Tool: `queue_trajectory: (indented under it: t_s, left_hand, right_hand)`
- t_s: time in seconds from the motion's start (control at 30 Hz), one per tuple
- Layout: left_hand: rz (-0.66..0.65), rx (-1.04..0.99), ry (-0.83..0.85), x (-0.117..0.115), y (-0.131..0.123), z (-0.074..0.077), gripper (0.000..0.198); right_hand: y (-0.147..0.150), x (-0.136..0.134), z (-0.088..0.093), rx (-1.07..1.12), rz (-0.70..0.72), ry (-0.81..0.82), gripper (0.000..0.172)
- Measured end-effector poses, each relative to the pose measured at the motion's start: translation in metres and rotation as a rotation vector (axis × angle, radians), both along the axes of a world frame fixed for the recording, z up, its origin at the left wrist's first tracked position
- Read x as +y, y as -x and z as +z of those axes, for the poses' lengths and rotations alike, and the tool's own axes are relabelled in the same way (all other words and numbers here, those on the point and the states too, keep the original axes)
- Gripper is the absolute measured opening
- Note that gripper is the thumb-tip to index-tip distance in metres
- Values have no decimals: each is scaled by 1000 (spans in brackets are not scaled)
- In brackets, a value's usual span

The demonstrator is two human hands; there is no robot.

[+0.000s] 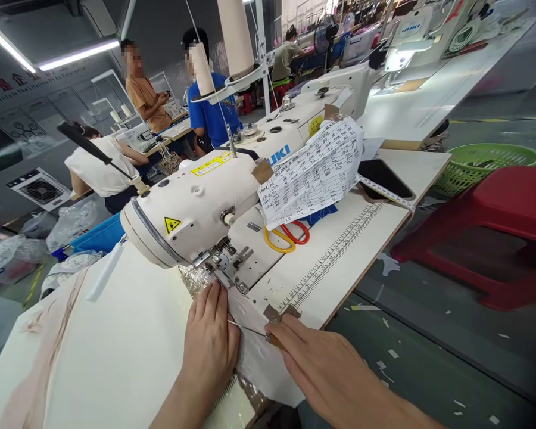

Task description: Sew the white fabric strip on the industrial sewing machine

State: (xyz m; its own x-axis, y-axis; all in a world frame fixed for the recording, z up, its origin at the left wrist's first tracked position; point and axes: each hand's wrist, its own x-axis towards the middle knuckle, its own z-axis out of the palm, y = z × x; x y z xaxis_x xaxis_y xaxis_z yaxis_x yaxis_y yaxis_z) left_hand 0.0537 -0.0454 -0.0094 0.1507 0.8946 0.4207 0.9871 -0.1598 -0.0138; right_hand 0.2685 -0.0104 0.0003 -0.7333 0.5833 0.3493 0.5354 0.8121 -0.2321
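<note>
A white sewing machine [196, 196] stands on the white table. My left hand [212, 330] lies flat with its fingers side by side on pale, thin fabric [261, 357], fingertips close to the presser foot [226, 277]. In my right hand [312, 357] is an awl [274, 341] with a wooden handle; its thin metal tip points left and reaches my left hand. The right fingers are wrapped round the handle over the fabric's right side.
Red and yellow-handled scissors [297, 232], a handwritten paper [315, 170] and a dark phone [386, 179] are by the machine. Pink fabric [49, 357] lies at the left. A red stool [495, 238] and green basket [486, 161] stand right. Several people work behind.
</note>
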Motion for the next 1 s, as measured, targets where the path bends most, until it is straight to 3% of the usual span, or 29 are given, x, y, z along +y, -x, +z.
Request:
queue_trajectory:
  t_s: [0.37,0.53,0.73,0.9,1.0]
  left_hand:
    - [-13,27,-22,-2,-5,3,47]
    - [-10,33,-34,2,-2,3,46]
    - [44,63,-50,7,3,6,44]
    - [166,61,2,12,3,13,41]
    - [152,78,-6,16,9,13,40]
  right_hand:
    - [9,5,-9,157,61,-113,42]
    - [12,8,-7,69,92,-78,30]
    - [25,13,-15,157,85,-85,45]
    - [34,17,-15,111,84,-52,43]
    - [36,19,-10,52,72,26,38]
